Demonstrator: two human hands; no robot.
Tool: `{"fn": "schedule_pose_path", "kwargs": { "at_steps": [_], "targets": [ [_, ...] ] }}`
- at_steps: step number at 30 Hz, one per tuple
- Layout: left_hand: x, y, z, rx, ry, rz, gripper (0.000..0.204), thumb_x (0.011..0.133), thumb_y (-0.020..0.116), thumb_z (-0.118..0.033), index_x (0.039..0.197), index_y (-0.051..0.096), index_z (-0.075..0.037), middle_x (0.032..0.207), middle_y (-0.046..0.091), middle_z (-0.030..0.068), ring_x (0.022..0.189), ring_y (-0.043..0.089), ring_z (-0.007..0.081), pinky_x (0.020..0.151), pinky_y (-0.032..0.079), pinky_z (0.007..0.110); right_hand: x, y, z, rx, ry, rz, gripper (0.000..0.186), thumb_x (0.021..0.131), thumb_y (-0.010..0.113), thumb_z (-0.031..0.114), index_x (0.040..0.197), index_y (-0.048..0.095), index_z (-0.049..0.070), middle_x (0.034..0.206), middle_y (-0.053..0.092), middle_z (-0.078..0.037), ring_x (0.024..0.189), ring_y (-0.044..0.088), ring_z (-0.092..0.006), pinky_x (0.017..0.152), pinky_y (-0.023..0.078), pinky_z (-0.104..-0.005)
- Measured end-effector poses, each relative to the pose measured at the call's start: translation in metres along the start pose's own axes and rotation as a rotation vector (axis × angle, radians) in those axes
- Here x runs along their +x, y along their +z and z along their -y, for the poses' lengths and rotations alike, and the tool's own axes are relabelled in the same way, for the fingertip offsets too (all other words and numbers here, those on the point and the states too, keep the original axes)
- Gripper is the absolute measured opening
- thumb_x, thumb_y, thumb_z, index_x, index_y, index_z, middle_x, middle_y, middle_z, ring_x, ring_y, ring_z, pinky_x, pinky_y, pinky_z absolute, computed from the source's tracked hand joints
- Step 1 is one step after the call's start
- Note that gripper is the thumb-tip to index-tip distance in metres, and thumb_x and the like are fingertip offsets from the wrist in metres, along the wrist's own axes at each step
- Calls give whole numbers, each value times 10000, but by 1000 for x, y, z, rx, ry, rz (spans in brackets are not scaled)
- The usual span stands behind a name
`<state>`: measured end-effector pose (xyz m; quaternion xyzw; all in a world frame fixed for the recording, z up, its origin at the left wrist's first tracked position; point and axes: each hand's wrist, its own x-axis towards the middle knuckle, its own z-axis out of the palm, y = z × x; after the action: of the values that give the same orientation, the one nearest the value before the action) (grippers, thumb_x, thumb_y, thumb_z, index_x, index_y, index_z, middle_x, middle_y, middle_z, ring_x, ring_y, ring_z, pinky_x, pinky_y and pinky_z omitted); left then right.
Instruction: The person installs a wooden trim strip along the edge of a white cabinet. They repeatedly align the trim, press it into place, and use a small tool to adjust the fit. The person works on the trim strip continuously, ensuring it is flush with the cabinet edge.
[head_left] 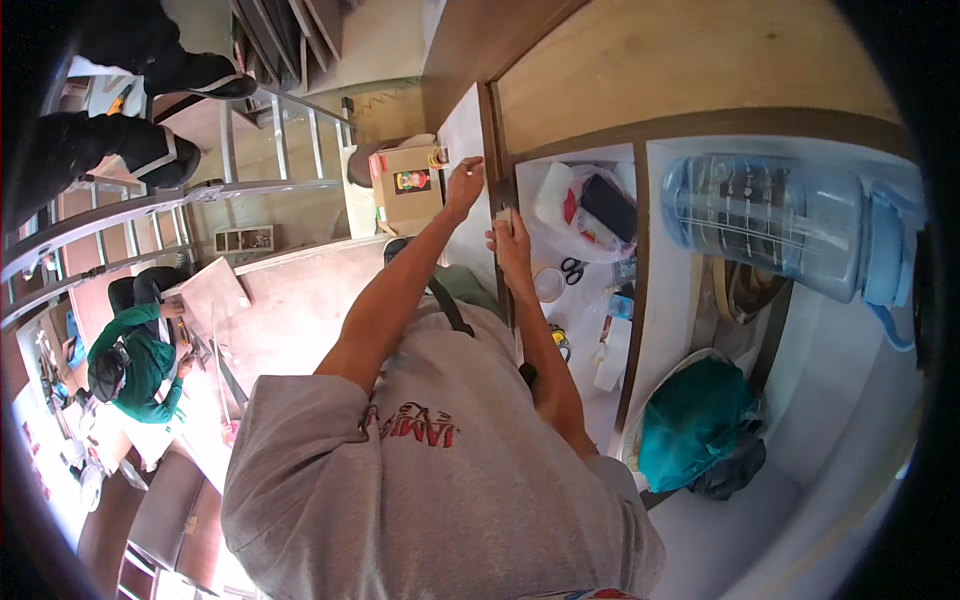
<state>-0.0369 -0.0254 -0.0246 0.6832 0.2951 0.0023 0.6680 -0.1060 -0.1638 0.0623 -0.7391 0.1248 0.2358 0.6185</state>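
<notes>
Brown frame edge (490, 130) beside open compartment (582, 312)

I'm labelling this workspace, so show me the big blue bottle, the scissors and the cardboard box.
Big blue bottle (785, 220): head view, on its see-through body.
Scissors (572, 266): head view, on the black handles.
Cardboard box (408, 208): head view, on its brown side.

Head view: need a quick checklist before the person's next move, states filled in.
1. Right hand has a grip: ok, fingers closed on a small pale object; its kind is unclear.
2. Left hand touching the white panel: cannot tell, it overlaps the panel's edge.
3. Scissors out of the hands: ok, inside the compartment beside the right forearm.
4. Blue bottle apart from both hands: ok, in the neighbouring compartment.
5. Ladder clear of people: not ok, another person's dark shoes are at it.
</notes>
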Motion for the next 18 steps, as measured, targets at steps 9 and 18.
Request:
{"fn": "schedule_pose_path", "kwargs": {
  "at_steps": [9,18],
  "targets": [
    [-68,5,-2,-97,118,154,637,910,592,-407,1363,456,20,1142,636,251,1099,619,331,914,498,399,26,15,-23,-365,-410,-64,446,1001,444,278,1374,435,34,1175,616,-179,975,642,-294,814,503,-376],
    [-50,1,3,45,52,133,610,861,636,-365,1324,517,13,1164,641,231,1061,641,314,912,497,351,29,29,-9,-344,-387,10,359,966,451,179,1258,476,-29,1208,569,-264,1148,552,-386,946,431,-432]
  ]
}}
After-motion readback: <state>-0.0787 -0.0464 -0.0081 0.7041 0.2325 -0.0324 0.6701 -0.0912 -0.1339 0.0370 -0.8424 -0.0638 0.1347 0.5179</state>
